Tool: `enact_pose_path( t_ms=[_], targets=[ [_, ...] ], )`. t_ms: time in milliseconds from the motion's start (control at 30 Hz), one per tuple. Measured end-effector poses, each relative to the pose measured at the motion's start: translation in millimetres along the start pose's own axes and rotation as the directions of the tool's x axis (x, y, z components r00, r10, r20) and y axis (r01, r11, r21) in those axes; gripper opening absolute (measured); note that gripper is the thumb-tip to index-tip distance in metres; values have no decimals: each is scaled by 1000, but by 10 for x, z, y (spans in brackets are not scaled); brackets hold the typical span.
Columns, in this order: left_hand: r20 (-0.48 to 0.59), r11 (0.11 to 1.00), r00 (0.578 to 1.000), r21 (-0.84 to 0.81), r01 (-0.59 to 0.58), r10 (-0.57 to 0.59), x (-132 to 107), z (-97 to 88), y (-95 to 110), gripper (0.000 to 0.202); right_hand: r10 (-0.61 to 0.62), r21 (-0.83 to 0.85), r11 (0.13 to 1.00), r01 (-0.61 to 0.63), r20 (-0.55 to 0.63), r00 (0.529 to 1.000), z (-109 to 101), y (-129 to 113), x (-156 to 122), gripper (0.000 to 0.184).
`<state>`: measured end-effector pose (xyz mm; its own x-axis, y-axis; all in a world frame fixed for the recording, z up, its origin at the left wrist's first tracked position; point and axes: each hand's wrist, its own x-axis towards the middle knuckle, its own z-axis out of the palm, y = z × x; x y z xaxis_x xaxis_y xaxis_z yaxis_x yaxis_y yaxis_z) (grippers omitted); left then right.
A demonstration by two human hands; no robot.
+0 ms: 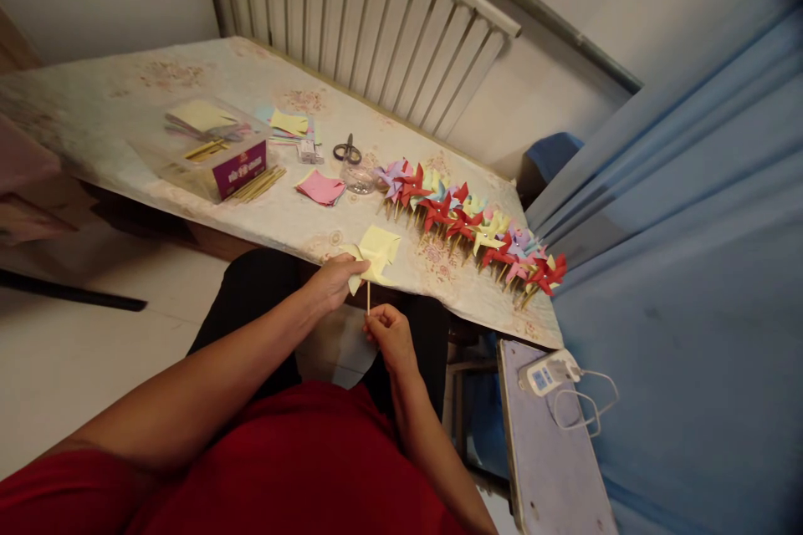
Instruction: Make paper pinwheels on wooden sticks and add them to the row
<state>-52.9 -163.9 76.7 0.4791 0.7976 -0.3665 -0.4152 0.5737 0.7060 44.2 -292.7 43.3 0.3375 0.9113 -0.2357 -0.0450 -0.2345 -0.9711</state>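
Between thumb and fingers, my left hand pinches a yellow paper pinwheel just off the table's front edge. A thin wooden stick runs down from beneath the paper. My right hand grips the lower end of that stick over my lap. Whether stick and paper are joined is hidden behind the paper. To the right on the table, a long cluster of finished pinwheels in red, yellow, purple, pink and blue lies with sticks toward me.
A clear plastic box holds paper and sticks, with loose sticks beside it. Nearby are pink paper pieces, scissors, a small clear container and stacked paper. At right, a power strip lies on a bench.
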Motion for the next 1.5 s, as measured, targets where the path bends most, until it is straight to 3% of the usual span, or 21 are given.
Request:
enact_pose_path(
  t_ms=[833,1167,1500],
  targets=[
    [-48,1000,999,-4,20,-20,-10,33,4,14,-4,-3,1000,4,10,1000,11,47,19,18],
    [5,1000,1000,-20,19,-19,52,-23,-47,15,3,6,1000,-3,5,1000,15,38,14,18],
    [-12,998,999,-39,42,-42,68,-31,-61,15,15,1,1000,-15,-2,1000,23,46,21,19]
  ],
)
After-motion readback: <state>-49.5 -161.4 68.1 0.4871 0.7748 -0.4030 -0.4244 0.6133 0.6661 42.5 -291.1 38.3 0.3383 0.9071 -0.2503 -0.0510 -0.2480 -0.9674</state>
